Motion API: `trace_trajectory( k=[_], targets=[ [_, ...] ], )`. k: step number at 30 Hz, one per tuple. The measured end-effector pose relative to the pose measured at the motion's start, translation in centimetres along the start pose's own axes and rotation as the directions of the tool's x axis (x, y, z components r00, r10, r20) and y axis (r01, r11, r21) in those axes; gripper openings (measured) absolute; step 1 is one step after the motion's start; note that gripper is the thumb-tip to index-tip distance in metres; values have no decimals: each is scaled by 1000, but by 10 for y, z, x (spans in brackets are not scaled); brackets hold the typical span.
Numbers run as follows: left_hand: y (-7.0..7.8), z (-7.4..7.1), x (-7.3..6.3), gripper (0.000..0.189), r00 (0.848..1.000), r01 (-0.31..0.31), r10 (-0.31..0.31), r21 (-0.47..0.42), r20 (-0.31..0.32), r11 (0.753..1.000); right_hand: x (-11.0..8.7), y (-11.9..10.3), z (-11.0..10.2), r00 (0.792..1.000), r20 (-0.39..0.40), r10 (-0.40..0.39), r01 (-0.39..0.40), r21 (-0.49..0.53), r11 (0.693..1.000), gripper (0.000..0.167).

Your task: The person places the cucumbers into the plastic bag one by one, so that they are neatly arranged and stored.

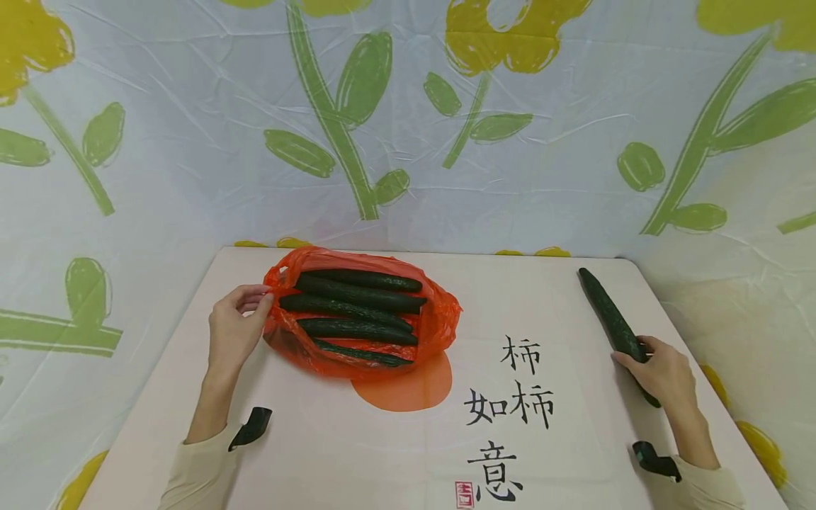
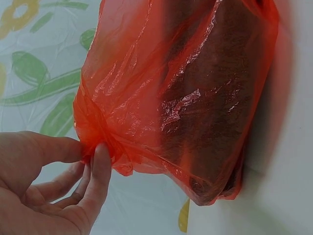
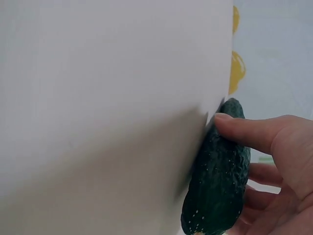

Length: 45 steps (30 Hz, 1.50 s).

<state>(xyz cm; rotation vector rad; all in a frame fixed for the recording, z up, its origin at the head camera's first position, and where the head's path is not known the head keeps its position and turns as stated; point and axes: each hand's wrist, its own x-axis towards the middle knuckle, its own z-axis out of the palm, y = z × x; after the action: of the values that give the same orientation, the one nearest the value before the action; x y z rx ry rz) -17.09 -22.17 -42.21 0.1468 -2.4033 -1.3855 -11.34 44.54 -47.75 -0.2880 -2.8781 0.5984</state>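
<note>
My left hand [image 1: 236,326] pinches the left edge of a red plastic bag [image 1: 440,322] between thumb and finger. Several dark green cucumbers [image 1: 357,297] lie side by side in the bag, seen through its open top. In the left wrist view the gathered plastic bag [image 2: 127,98] sits between the fingertips [image 2: 101,156], with dark cucumbers showing through it. Over at the right side of the table, my right hand [image 1: 666,372] grips a single cucumber [image 1: 605,304] near its close end. The right wrist view has the thumb across this cucumber [image 3: 217,181], which lies close over the white surface.
The white table [image 1: 306,446] bears black written characters [image 1: 510,404], a small red seal mark [image 1: 464,494] and an orange printed round shape [image 1: 408,393] partly under the bag. A flower-patterned sheet [image 1: 561,177] hangs behind and beside the table. A black wrist device [image 1: 653,459] is on the right sleeve.
</note>
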Motion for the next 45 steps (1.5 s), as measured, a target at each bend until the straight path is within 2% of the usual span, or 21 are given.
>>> trace_trajectory(
  k=[9, 18, 29, 35, 41, 45],
  targets=[
    [1, 0, -1, 24, 1000, 19, -19, 20, 1, 1000, -1, -6, -5, 991, 80, 107, -109, 17, 994, 76],
    [-1, 0, -1, 25, 999, 43, -43, 48, 7, 998, -6, -10, -4, 993, 88, 82, -88, 66, 994, 71],
    [-2, 1, -1, 26, 999, 43, -44, 45, 18, 998, -8, -14, 4, 999, 20, -28, 25, 111, 993, 61],
    [-1, 2, -1, 25, 999, 41, -43, 47, 23, 998, -8, -21, 6, 1000, -16, -17, 19, 136, 991, 60],
    [-1, 3, 0, 25, 999, 43, -44, 43, 23, 998, -10, -30, 5, 995, -97, -28, 43, 165, 985, 53],
    [0, 4, 0, 25, 998, 46, -47, 42, 29, 998, -10, -38, 4, 990, -142, 2, 26, 190, 981, 49]
  ],
)
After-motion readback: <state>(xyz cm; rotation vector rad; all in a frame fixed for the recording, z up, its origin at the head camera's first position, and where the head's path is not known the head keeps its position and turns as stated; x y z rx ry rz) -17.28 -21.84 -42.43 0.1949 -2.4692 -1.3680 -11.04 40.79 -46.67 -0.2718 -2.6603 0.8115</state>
